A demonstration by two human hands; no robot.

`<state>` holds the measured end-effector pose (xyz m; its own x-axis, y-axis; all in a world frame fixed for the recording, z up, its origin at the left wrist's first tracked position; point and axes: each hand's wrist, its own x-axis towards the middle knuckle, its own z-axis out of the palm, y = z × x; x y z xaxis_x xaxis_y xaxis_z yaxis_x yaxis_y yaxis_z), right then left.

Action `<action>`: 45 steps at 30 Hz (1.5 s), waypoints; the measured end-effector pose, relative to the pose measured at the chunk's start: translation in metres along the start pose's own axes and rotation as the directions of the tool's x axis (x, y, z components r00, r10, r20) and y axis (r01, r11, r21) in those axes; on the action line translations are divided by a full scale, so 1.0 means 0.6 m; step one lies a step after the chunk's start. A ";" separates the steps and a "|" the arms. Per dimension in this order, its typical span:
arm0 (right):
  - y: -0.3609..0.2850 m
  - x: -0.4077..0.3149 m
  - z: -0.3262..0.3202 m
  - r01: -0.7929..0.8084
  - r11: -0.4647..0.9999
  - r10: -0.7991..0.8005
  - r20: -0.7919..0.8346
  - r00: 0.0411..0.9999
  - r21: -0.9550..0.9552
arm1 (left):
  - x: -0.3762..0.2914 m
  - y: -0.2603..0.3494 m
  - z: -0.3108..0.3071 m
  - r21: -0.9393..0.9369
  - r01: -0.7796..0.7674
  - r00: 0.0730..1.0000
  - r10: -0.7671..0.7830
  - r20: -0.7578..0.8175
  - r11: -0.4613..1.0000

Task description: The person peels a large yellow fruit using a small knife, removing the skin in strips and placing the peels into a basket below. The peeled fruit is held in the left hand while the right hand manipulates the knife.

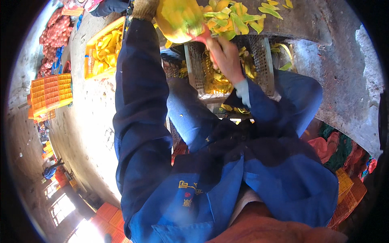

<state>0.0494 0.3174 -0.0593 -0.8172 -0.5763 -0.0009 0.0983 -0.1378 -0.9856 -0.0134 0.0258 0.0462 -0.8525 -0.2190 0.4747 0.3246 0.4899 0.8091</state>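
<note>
A large yellow-green fruit or squash (179,19), partly peeled, lies at the top edge, cut off by it. My left hand (145,9), in a knitted glove, is against the left side of the fruit. In my bare right hand (225,57) is a red-handled peeler (202,37), its head at the fruit's lower right side. Green and yellow peel strips (240,19) are heaped on the worktop (294,25) right of the fruit. A grey plastic crate (264,60) with more peelings stands below the worktop's edge, behind my right hand.
An orange crate (88,60) of yellow pieces stands at left. Beyond it are stacked orange crates (51,92) and red net sacks (54,32). Part of another person (109,7) shows at top left. A rough concrete wall (343,88) is at right, with nets (328,148) below.
</note>
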 end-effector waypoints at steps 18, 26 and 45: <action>0.045 -0.019 0.030 0.100 0.968 -0.135 -0.138 0.981 -0.231 | 0.009 0.001 -0.001 0.263 -0.195 0.980 0.201 0.002 0.945; 0.043 -0.054 0.024 0.109 0.968 -0.153 -0.189 0.970 -0.225 | 0.014 0.000 0.008 0.602 -0.626 0.747 0.603 0.279 0.496; 0.050 -0.069 -0.044 0.160 0.898 -0.267 -0.219 0.938 -0.409 | 0.048 -0.037 0.053 0.118 -0.159 0.986 0.152 0.067 0.980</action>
<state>0.0713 0.3587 -0.0935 -0.9177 -0.3272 0.2251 -0.2748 0.1140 -0.9547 -0.0585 0.0356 0.0311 -0.8187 -0.0851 0.5679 0.4055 0.6145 0.6767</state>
